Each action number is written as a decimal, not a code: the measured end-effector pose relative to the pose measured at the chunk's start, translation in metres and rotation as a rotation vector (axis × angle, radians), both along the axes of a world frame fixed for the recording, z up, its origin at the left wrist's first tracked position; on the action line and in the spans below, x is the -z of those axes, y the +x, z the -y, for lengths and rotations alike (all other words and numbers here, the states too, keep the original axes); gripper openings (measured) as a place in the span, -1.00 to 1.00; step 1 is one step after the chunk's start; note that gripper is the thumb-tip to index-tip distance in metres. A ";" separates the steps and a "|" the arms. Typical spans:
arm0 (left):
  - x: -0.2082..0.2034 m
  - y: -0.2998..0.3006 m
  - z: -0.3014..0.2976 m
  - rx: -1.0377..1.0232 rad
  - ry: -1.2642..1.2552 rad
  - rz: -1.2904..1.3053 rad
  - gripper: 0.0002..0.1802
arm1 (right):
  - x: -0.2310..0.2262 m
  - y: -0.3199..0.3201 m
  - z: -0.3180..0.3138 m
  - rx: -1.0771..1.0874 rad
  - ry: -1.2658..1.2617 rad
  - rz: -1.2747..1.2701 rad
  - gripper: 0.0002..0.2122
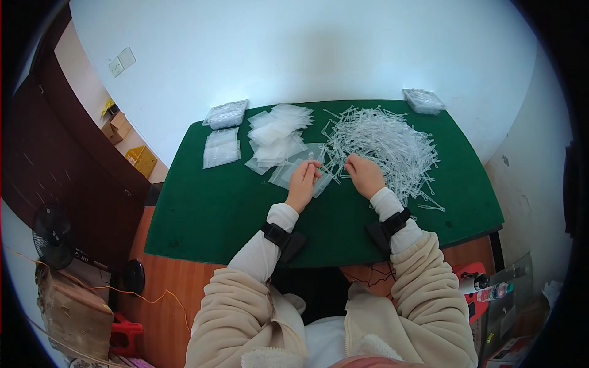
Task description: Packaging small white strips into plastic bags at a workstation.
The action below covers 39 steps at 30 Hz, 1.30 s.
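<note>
Had the left hand [302, 182] narrowed, fingers bent, over flat bags [283, 176] mid-table; had the right hand [367, 176] loosely curled at the near left fringe of the heaped sticks [383, 138]. Could not tell what, if anything, in either grip. Saw the heap spread toward the table's [184, 208] right edge, more bags fanned toward the far edge, a smaller stack [221, 149] leftward, wrapped packs [226, 115] [424, 101] near both far corners.

A white wall [307, 55] fills the top; a dark door [80, 159] stands left; reddish wooden floor [165, 276] shows lower left.
</note>
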<state>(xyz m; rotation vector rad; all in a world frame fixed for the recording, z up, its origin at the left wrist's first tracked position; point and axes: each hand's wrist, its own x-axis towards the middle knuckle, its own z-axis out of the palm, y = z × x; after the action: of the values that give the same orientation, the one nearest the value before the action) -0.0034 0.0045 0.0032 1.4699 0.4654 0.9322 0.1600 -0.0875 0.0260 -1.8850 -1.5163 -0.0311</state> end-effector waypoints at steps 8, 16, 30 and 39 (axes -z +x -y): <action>0.000 -0.003 -0.007 -0.130 0.298 -0.122 -0.73 | 0.005 -0.005 0.000 -0.534 0.240 -0.013 -0.91; 0.005 0.000 0.002 0.327 -0.021 -0.183 -0.74 | -0.004 -0.006 0.005 -0.484 0.270 -0.075 -0.89; -0.010 -0.008 0.010 0.661 -0.357 -0.187 -0.68 | -0.001 -0.011 0.004 -0.391 0.362 -0.365 -0.83; -0.004 -0.003 0.012 0.536 0.131 -0.220 -0.72 | -0.003 -0.010 0.005 -0.539 0.343 -0.601 -0.85</action>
<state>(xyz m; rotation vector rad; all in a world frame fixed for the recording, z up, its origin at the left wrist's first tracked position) -0.0059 -0.0072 0.0076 1.7100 0.1506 0.3824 0.1496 -0.0929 0.0295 -1.0411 -1.4198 0.4523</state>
